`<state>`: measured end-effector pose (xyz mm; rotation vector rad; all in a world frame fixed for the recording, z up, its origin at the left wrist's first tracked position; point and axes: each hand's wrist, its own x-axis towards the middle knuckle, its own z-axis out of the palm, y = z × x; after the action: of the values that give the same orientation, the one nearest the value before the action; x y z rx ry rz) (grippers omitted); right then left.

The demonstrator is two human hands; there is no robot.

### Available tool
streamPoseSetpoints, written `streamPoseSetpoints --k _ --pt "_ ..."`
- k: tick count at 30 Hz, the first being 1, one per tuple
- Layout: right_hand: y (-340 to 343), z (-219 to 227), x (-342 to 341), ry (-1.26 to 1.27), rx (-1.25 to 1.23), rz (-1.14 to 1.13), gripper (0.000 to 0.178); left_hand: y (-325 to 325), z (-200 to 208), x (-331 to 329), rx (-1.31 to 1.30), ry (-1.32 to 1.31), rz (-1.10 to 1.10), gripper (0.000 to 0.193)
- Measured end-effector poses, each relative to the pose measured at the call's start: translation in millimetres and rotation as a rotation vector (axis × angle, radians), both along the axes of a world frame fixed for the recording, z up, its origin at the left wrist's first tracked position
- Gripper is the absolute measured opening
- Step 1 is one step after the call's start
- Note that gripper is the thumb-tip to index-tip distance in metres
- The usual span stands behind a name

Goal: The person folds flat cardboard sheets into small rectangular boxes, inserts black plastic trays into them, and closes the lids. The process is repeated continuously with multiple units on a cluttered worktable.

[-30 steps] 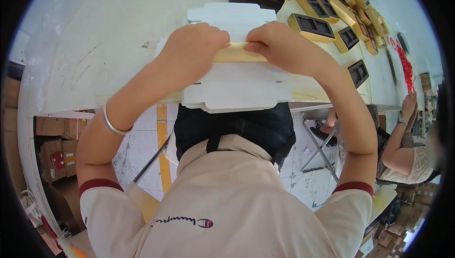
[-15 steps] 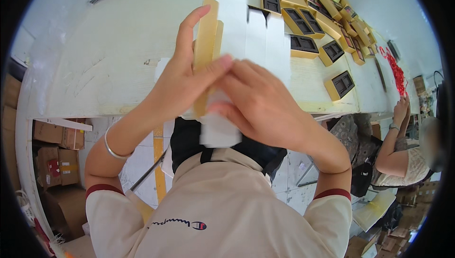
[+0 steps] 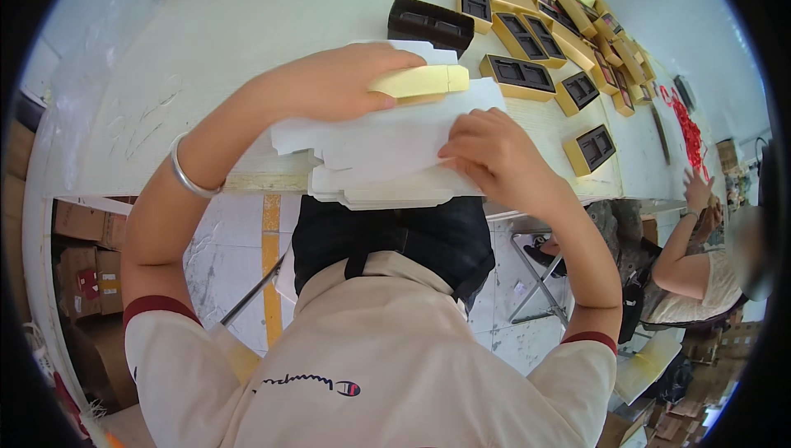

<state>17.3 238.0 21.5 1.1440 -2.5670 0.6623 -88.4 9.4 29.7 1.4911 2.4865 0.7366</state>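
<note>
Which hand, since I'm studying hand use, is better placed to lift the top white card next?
Probably the right hand: its fingertips are at the white card, near its right end, whereas the left hand is holding the gold box.

Pale table (image 3: 227, 44); tiled floor (image 3: 517, 347), yellow stripe (image 3: 271, 242).

The T-shirt (image 3: 387, 349) is beige with maroon cuffs (image 3: 161, 303), the bangle (image 3: 180, 175) silver.

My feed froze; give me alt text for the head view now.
The left hand grips folded gold cardboard over white cardboard blanks, which the right hand touches. Beyond lie a dark tray and, rightward, gold boxes with black inserts.
</note>
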Motion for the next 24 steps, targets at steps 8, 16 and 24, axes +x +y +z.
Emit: streamPoseSetpoints --k 8,16,24 --pt "-6 8 -34 -0.724 -0.103 -0.211 0.016 -15 9 74 -0.073 0.153 0.176 0.040" --pt "-12 -8 -7 0.207 0.116 -0.076 0.032 -16 -25 58 0.013 0.585 0.000 0.031" --pt "-12 -9 -23 0.042 0.228 -0.024 0.017 -15 -29 43 0.061 0.538 0.002 0.007"
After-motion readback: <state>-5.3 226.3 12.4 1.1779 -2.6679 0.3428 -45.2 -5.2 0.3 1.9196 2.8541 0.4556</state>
